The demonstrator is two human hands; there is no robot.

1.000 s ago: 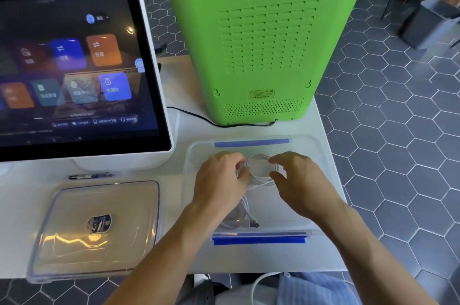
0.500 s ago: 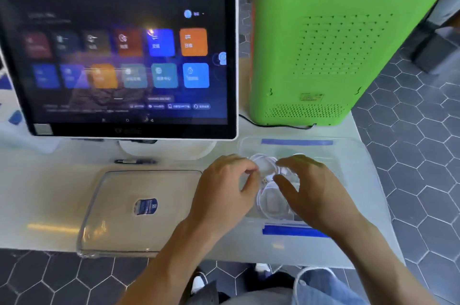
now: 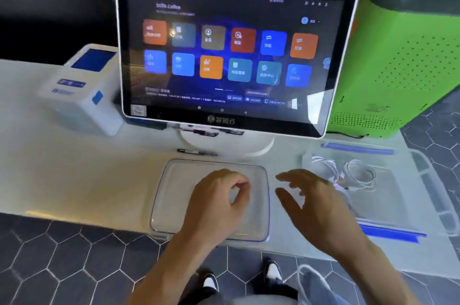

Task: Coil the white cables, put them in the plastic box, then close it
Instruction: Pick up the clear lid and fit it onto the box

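Coiled white cables (image 3: 353, 174) lie inside the clear plastic box (image 3: 423, 180), which has blue clips on its near and far sides and stands at the right of the white table. The box's clear lid (image 3: 174, 195) lies flat on the table to the left of the box. My left hand (image 3: 219, 201) hovers over the lid with fingers curled and nothing in it. My right hand (image 3: 308, 201) is between lid and box, fingers spread, holding nothing.
A touchscreen terminal (image 3: 234, 56) on a round white stand rises behind the lid. A black pen (image 3: 196, 151) lies at its foot. A white device with a blue screen (image 3: 82, 85) is at the left, a green machine (image 3: 398, 68) at the right. Tiled floor lies below the table's front edge.
Both hands let go of the coiled cables, left them in the box, and moved left toward the lid. The camera has swung left.
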